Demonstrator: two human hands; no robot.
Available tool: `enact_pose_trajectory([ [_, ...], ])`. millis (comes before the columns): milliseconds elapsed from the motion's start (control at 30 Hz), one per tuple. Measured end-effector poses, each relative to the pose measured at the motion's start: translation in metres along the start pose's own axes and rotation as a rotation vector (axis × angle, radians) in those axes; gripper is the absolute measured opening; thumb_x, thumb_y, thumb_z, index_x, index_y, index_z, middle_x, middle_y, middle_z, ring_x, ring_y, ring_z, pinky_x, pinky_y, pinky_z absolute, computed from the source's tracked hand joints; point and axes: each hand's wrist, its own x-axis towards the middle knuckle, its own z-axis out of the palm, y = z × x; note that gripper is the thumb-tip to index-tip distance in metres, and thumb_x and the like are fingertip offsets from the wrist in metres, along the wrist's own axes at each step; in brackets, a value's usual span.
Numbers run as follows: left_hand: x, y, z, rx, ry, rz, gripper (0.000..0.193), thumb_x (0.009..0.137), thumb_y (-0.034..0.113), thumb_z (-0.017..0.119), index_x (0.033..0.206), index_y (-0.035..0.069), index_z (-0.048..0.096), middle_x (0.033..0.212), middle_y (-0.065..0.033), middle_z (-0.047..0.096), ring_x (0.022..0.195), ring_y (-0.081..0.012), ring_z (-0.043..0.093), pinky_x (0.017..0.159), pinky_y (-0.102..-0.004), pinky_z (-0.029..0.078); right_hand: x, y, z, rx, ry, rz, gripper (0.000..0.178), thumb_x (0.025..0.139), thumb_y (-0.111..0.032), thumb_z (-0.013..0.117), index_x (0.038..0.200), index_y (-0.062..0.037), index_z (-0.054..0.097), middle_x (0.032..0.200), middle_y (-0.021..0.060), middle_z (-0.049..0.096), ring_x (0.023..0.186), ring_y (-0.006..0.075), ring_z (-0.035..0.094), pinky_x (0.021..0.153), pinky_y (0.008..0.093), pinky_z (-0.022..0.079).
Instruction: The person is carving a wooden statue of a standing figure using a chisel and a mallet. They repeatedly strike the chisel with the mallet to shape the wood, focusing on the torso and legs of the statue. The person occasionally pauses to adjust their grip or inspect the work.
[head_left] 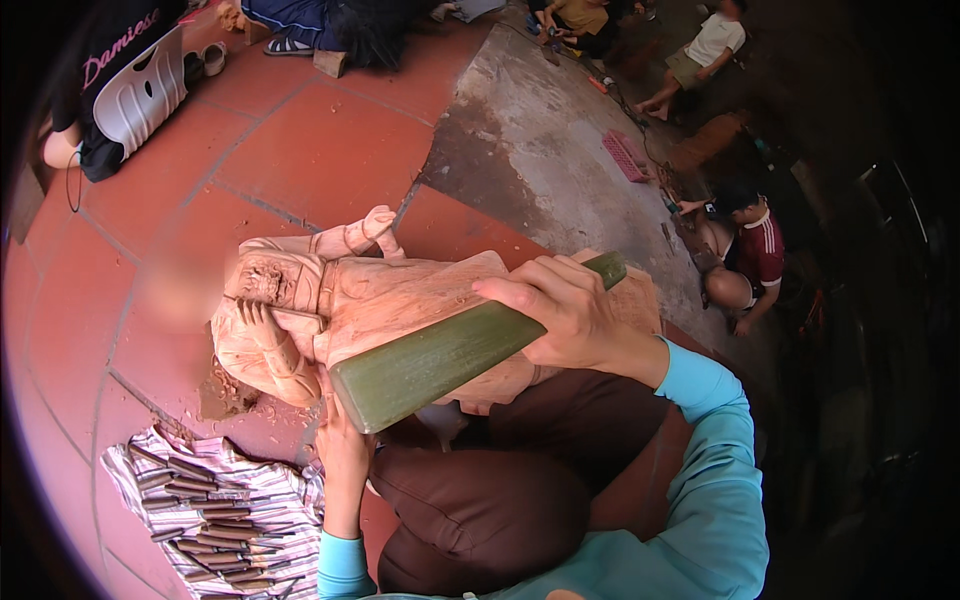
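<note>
A pale wooden carving of a robed figure lies across the floor in front of my knees. One of its carved hands rises at the far side, and its left end is blurred. My right hand is wrapped around a green mallet, a long block narrowing to a handle, held slanting above the carving. Close to the carving's near side is my left hand, fingers closed and pointing up. The mallet's broad end covers part of those fingers, so what they grip is hidden.
Several dark-handled carving tools lie on a striped cloth at lower left. Wood chips sit near the carving. A white plastic chair with a person stands at far left. A person in a maroon shirt crouches at right near a pink basket.
</note>
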Motion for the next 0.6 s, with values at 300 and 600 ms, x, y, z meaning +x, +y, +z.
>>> enact_pose_trajectory([
  [300,0.01,0.029,-0.015,-0.104,0.022,-0.018,0.041,0.086,0.022,0.07,0.115,0.0,0.051,0.103,-0.0253,0.061,0.087,-0.0474,0.061,0.067,-0.0516,0.049,-0.006,0.002,0.001,-0.003,0.023,-0.004,0.061,0.061,-0.012,0.076,0.121,-0.019,0.063,0.095,0.001,0.065,0.08,0.0213,0.065,0.069,0.0365,0.05],
  [600,0.018,0.037,-0.018,-0.228,0.081,-0.036,0.026,0.083,0.016,0.073,0.096,0.0,0.056,0.099,-0.0202,0.058,0.082,-0.0428,0.061,0.066,-0.0485,0.047,-0.007,0.007,0.006,-0.011,0.066,-0.029,0.067,0.061,-0.012,0.074,0.126,-0.0191,0.06,0.084,0.0015,0.059,0.074,0.0217,0.061,0.065,0.0365,0.047],
])
